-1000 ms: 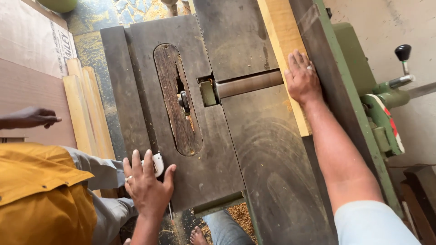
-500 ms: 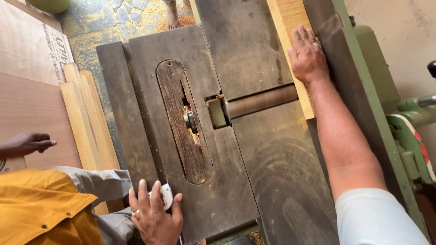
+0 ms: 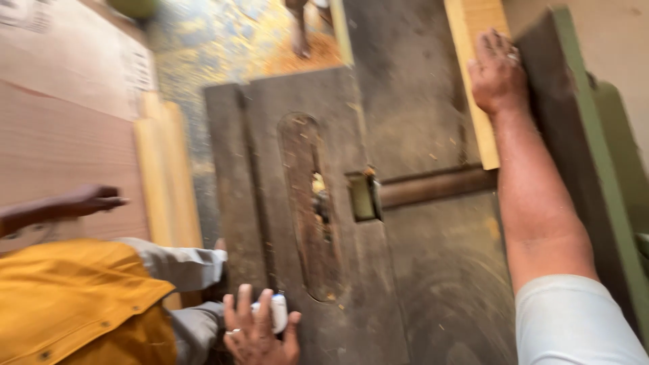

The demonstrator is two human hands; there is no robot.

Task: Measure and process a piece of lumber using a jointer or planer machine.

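The right hand (image 3: 498, 71) lies flat, fingers together and pressed down, on the long pale wooden plank (image 3: 473, 74) at the far right of the dark, dusty metal worktop (image 3: 433, 270), and holds it against the upright grey-green metal fence (image 3: 574, 135) just to its right. The plank's near end stops just short of the brown crosswise roller (image 3: 433, 188), so, judging from that, most of its length has yet to pass the roller. At the near edge the left hand (image 3: 260, 331) rests with fingers spread on a small white object (image 3: 278, 312), beside the long oval slot (image 3: 311, 209) in the worktop. To the left, another person in a yellow garment (image 3: 81, 311) reaches a hand (image 3: 94, 201) over a reddish-brown board (image 3: 61, 169) that lies beside pale wooden strips (image 3: 165, 176).
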